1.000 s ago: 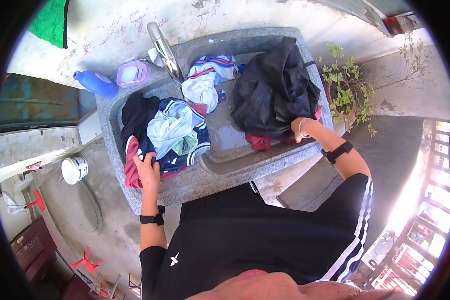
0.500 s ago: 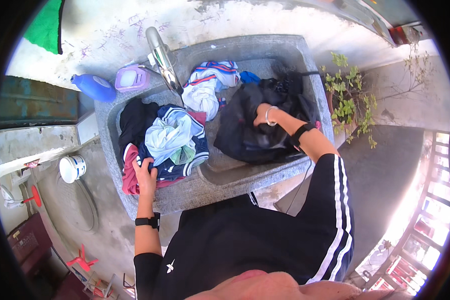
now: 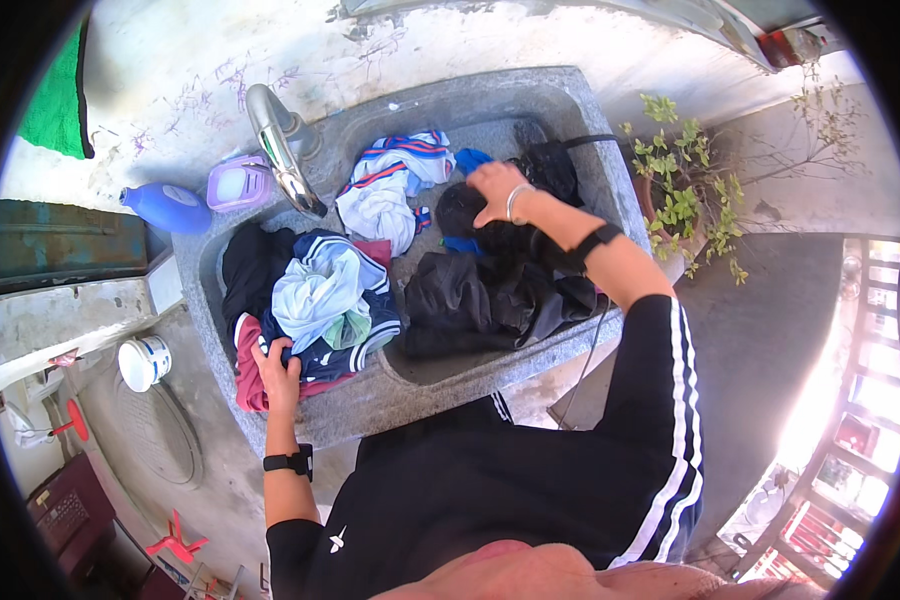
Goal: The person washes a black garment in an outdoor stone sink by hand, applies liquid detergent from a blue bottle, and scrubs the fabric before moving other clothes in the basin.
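A heap of clothes fills the left basin of a grey stone sink (image 3: 315,432): a light blue garment (image 3: 320,290) on top, navy striped cloth and a dark red garment (image 3: 252,385) beneath. On the heap's near left edge rests my left hand (image 3: 278,375), its fingers apart over the dark red and navy cloth. My right hand (image 3: 500,190) is open above black clothing (image 3: 500,295) in the right basin, thumb apart from the fingers. Beside it lie a white garment with red and blue stripes (image 3: 395,185) and a bit of blue cloth (image 3: 473,160).
A metal tap (image 3: 285,150) arches over the divider. At the back left rim are a blue bottle (image 3: 167,208) and a purple soap box (image 3: 238,184). A potted plant (image 3: 675,165) stands right of the sink, a white bucket (image 3: 145,363) on the floor left.
My right hand has moved from the middle of the black clothing to its far side and opened. The black clothing has spread toward the near edge. My left hand stays on the heap.
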